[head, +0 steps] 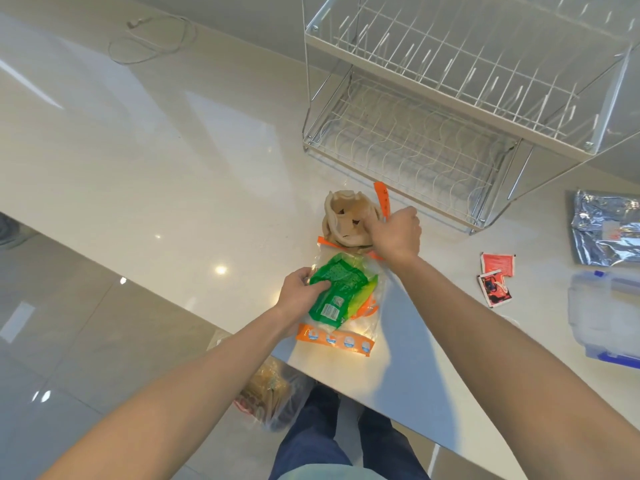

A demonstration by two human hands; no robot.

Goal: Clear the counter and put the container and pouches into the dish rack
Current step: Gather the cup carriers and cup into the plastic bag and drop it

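Observation:
A clear zip bag with orange trim (362, 332) lies on the white counter (173, 188) near its front edge, with a green pouch (341, 289) inside it. My left hand (301, 292) grips the green pouch at the bag's left side. Just behind the bag stands a crumpled beige bag (346, 220) with its mouth open. My right hand (396, 233) is closed at that bag's right rim, pinching it beside an orange strip (382, 199). The two-tier wire dish rack (433, 133) stands behind, apart from both hands. A clear container with blue clips (606, 313) sits at the far right.
Two small red sachets (495, 277) lie right of my right arm. A silver foil pouch (606, 226) rests beyond them by the rack's right leg. A white cable (152, 39) lies coiled at the back left. Below the counter edge a plastic bag (273, 396) sits on the floor.

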